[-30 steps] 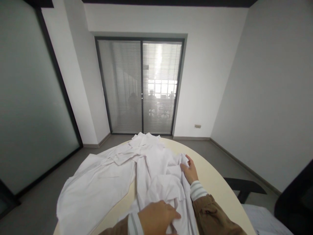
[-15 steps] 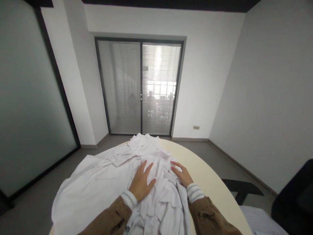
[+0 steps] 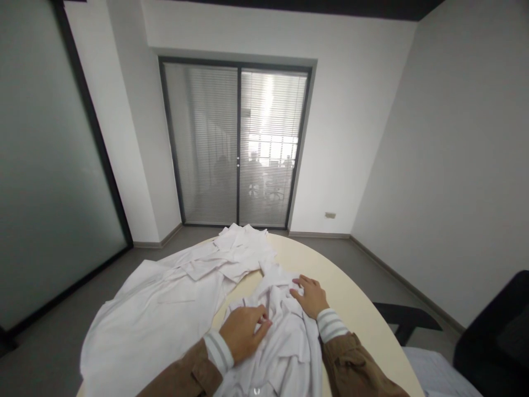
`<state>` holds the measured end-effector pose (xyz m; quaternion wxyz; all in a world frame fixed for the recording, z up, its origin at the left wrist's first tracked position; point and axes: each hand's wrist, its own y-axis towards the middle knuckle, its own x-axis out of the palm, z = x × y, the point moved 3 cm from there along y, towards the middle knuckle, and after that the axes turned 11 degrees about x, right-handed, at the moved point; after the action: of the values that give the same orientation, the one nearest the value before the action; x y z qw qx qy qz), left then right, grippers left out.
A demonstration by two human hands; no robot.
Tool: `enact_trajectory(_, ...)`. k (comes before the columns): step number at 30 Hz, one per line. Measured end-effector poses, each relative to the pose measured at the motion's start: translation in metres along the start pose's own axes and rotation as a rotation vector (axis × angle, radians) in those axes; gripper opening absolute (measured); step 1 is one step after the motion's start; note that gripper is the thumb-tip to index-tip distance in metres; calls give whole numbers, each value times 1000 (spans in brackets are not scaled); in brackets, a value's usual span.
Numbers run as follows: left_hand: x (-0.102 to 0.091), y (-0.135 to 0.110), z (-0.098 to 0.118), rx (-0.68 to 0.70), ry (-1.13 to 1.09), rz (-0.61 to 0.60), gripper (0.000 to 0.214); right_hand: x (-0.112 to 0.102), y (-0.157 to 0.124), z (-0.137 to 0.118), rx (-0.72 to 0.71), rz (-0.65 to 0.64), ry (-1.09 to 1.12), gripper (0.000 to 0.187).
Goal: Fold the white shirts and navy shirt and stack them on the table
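Pulled the bunched white cloth away from the flat white garment over the last half second, baring a strip of tabletop between the two. Also drew the left hand back a touch and curled it in, versus fingers fanned out earlier. Kept the right hand in about the same spot, on the bunched cloth's right edge, fingers loosely bent, gap showing between thumb and forefinger. Can't tell about any fabric pinched in the left, just thumb and index close together over the folds.

Can see the bunched cloth on the right half of the round cream table, super wrinkly, and the flat garment spread over the left side, up to the far edge. Wearing brown sleeves with striped cuffs poking out. Facing glass doors with blinds, btw.
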<state>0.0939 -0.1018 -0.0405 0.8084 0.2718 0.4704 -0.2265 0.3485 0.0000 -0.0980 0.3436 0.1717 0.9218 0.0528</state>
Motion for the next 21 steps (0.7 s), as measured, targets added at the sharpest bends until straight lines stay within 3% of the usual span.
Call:
enact_trajectory(5, -1, 1, -17, -328, 102, 11, 63, 11, -6, -12, -68, -228, 279, 24)
enact_trajectory(7, 0, 0, -24, -386, 140, -14, 62, 11, -9, -18, -72, -266, 338, 24)
enact_trajectory(11, -3, -5, -31, -381, 168, -48, 39, 4, -11, -25, -85, -216, 439, 28)
enact_trajectory(15, -18, -5, -37, -417, 222, -53, 31, -3, -12, -32, -135, -211, 471, 29)
enact_trajectory(18, -27, 12, -45, -368, 137, 59, 49, -5, -17, -42, -213, -236, 476, 18)
enact_trajectory(21, -21, 37, -55, -273, -159, 201, 72, -5, -24, -50, -207, -299, 568, 23)
